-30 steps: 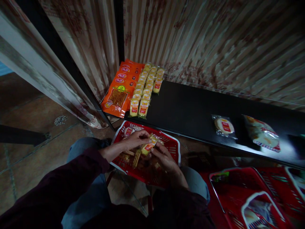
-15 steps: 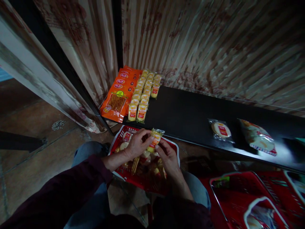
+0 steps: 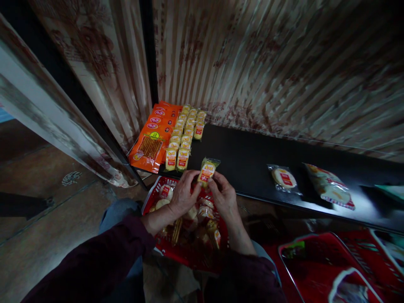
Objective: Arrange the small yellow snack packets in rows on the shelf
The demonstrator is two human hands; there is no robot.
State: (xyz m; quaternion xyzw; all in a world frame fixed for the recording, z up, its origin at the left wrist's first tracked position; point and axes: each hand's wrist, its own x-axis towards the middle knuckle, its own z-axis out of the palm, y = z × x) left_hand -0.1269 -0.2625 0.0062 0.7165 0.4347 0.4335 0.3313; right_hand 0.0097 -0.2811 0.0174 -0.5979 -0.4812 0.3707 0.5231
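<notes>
A small yellow snack packet (image 3: 207, 171) with a red and white label is pinched between both hands, above the near edge of the black shelf. My left hand (image 3: 184, 194) grips its left lower side, and my right hand (image 3: 224, 198) grips its lower right. Beneath the hands, a red basket (image 3: 186, 255) with a white rim holds several wrapped snacks, partly hidden by my hands. On the shelf's left end, overlapping rows of similar yellow packets (image 3: 183, 139) lie beside orange bags (image 3: 151, 143) of stick snacks.
The black shelf (image 3: 240, 151) also bears a round wrapped cake (image 3: 284, 177) and a white and red bag (image 3: 330, 185). Other red baskets (image 3: 318, 261) stand at lower right. A dark post (image 3: 148, 50) and patterned curtain (image 3: 268, 63) border the shelf.
Both hands have raised the yellow packet slightly and it now stands more upright, its label more visible. The view has shifted, so the shelf items appear lower and further left.
</notes>
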